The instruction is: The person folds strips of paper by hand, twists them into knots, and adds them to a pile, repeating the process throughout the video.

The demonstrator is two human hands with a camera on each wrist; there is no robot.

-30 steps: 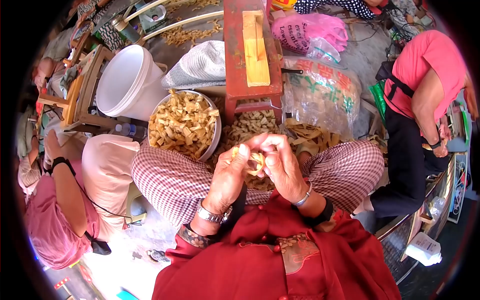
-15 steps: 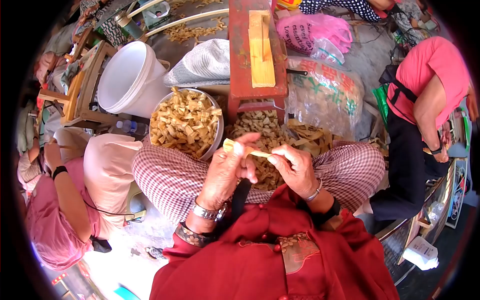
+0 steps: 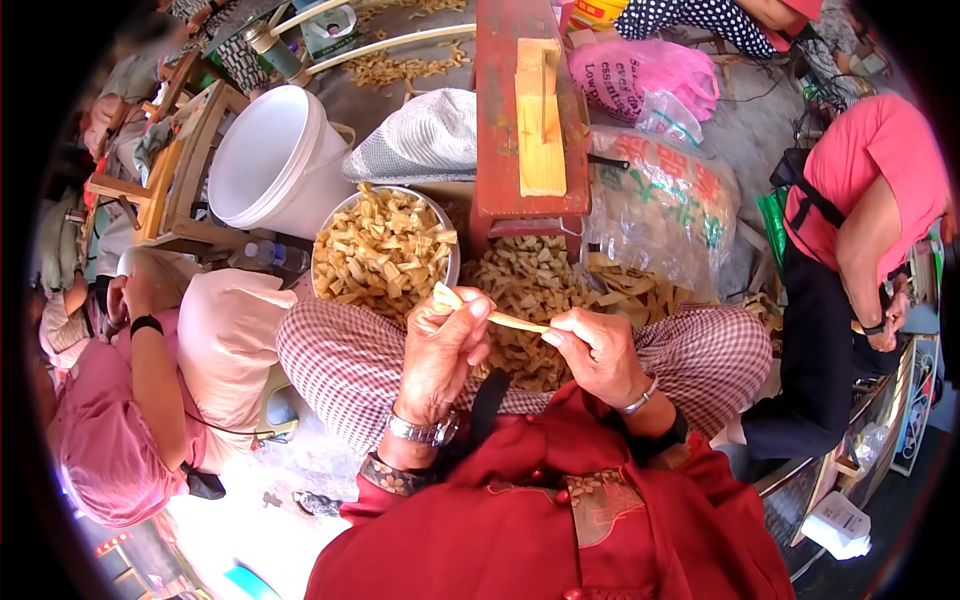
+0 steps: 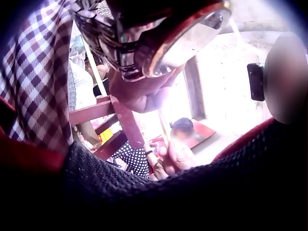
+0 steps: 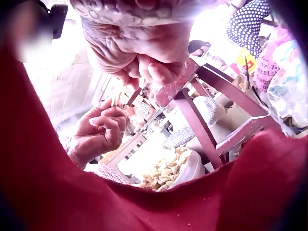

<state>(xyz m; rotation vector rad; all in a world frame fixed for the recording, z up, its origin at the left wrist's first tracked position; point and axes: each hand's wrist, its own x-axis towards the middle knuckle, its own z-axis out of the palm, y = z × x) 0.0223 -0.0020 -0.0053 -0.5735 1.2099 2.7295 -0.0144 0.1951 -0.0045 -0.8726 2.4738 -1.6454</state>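
A narrow, pale yellow strip (image 3: 515, 322), dried and leaf-like, stretches between the two hands above the lap. My left hand (image 3: 443, 350) grips its folded, wider end, which pokes out past the thumb. The other end is pinched between thumb and fingertips of my right hand (image 3: 602, 352). In the right wrist view the left hand (image 5: 98, 132) shows curled fingers around the strip. Beyond the hands, a round basin (image 3: 455, 268) is heaped with folded yellow pieces (image 3: 385, 245). Paler folded pieces (image 3: 525, 275) lie piled between the knees, next to flat brownish strips (image 3: 640, 285).
A red bench (image 3: 498, 110) stands ahead, bearing a wooden block (image 3: 541, 170). A white bucket (image 3: 265, 155) and a mesh sack (image 3: 425, 135) are at left, a clear plastic sack (image 3: 665, 195) and a pink bag (image 3: 650, 75) at right. People sit close on both sides.
The hands were close together around a looped strip, then drew apart, and the strip now lies nearly straight between them. The left hand has closed its fingers more. The head view has shifted slightly.
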